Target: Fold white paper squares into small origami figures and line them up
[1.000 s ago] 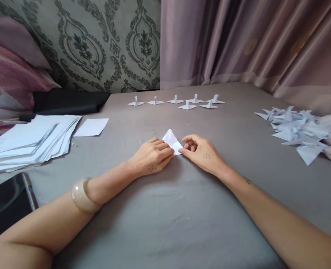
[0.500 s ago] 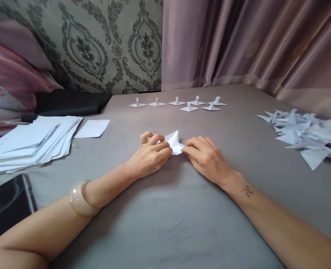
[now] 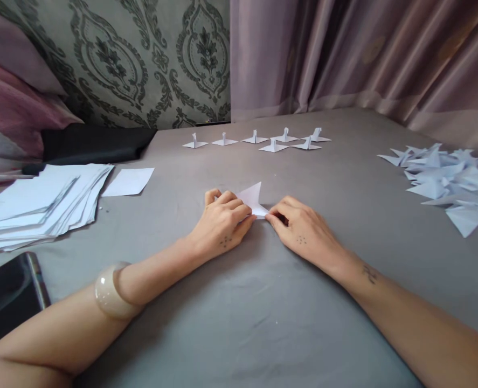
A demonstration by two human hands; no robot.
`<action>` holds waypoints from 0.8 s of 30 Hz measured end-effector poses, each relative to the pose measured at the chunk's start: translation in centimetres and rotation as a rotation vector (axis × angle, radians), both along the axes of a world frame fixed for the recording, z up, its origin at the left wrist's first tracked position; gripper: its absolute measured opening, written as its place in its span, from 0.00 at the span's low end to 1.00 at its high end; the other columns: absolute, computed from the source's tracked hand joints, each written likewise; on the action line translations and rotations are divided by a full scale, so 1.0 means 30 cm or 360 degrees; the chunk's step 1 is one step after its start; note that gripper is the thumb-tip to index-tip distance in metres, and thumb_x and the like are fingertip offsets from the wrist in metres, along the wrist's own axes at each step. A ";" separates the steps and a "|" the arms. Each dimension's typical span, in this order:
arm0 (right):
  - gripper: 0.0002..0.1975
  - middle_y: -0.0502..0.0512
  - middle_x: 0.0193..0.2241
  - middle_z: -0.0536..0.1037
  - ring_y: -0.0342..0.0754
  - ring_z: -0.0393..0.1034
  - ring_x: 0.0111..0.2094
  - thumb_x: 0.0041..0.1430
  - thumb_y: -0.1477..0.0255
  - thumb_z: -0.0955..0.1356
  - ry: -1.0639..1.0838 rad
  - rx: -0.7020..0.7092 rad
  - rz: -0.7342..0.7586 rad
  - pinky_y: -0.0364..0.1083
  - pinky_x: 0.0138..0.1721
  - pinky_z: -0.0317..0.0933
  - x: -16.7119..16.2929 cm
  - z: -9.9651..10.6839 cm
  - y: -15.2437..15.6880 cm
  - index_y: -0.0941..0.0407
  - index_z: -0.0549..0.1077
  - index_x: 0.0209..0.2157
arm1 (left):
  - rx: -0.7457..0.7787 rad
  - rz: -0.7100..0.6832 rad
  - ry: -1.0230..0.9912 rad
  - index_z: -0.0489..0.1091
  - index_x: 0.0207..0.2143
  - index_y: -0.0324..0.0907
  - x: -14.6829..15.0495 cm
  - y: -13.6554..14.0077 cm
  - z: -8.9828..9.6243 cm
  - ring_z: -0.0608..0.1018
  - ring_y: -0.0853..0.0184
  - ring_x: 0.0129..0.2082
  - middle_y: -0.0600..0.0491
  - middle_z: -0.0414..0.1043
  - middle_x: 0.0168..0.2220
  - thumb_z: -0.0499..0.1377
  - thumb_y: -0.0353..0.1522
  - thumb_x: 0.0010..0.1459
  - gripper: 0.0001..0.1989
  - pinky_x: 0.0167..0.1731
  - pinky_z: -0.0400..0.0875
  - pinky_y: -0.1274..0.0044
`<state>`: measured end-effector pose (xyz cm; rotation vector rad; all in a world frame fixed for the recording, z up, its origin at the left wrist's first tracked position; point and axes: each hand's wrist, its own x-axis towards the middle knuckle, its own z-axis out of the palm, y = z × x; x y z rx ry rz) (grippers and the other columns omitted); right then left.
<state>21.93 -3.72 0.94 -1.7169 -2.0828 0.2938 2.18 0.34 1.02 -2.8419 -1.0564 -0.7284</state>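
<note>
Between my two hands is a folded white paper figure [image 3: 254, 198], one pointed flap rising up and back. My left hand [image 3: 226, 218] is closed on its left side, the fingers covering much of that end. On the right, my right hand [image 3: 297, 222] pinches a narrow tip of the paper between thumb and index finger. Both hands rest low over the grey cloth [image 3: 222, 323]. Part of the paper is hidden behind the left fingers, so its full shape does not show.
Several small folded paper birds [image 3: 255, 138] stand in rows at the back. A heap of folded paper pieces [image 3: 444, 178] lies at the right. At left are a stack of white paper sheets [image 3: 40, 199], a single square sheet [image 3: 129, 181], a dark tablet-like device [image 3: 8, 299] and black cloth [image 3: 97, 143].
The paper's raised flap has turned, now showing one flat face with its point farther right. My left hand has rolled slightly over it. The whole view has shifted a little.
</note>
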 end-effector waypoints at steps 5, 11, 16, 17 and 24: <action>0.07 0.50 0.33 0.73 0.43 0.66 0.28 0.61 0.68 0.64 -0.0033 0.0024 -0.0110 0.44 0.28 0.54 -0.011 -0.008 0.010 0.53 0.71 0.31 | -0.0075 0.0171 -0.0056 0.71 0.29 0.42 0.030 0.004 -0.011 0.71 0.62 0.34 0.52 0.76 0.28 0.54 0.35 0.60 0.10 0.44 0.54 0.63; 0.06 0.53 0.36 0.73 0.46 0.67 0.36 0.62 0.76 0.62 0.0030 0.0111 0.0088 0.45 0.33 0.58 -0.009 -0.009 0.008 0.55 0.70 0.36 | -0.0192 0.0266 0.0022 0.71 0.28 0.42 0.048 0.016 -0.014 0.71 0.60 0.36 0.52 0.75 0.28 0.56 0.36 0.57 0.08 0.43 0.54 0.63; 0.17 0.55 0.38 0.74 0.48 0.66 0.41 0.61 0.83 0.58 0.0024 0.0120 0.0377 0.47 0.40 0.61 -0.020 -0.010 -0.016 0.55 0.73 0.44 | -0.0302 0.0261 0.0003 0.69 0.35 0.43 0.034 0.016 0.008 0.71 0.60 0.39 0.52 0.76 0.32 0.57 0.36 0.55 0.07 0.46 0.53 0.63; 0.18 0.55 0.38 0.74 0.49 0.66 0.41 0.61 0.83 0.58 0.0017 0.0117 0.0381 0.47 0.41 0.62 -0.021 -0.011 -0.021 0.55 0.73 0.44 | -0.0323 0.0238 -0.0002 0.69 0.38 0.43 0.026 0.016 0.011 0.71 0.60 0.40 0.52 0.76 0.33 0.58 0.35 0.54 0.09 0.46 0.53 0.63; 0.20 0.57 0.41 0.71 0.50 0.64 0.42 0.62 0.82 0.57 -0.0087 0.0103 0.0424 0.48 0.41 0.63 -0.017 -0.012 -0.032 0.55 0.73 0.47 | -0.0179 0.0050 -0.0008 0.62 0.49 0.44 -0.026 0.027 -0.004 0.71 0.63 0.43 0.51 0.73 0.40 0.51 0.22 0.52 0.20 0.49 0.55 0.66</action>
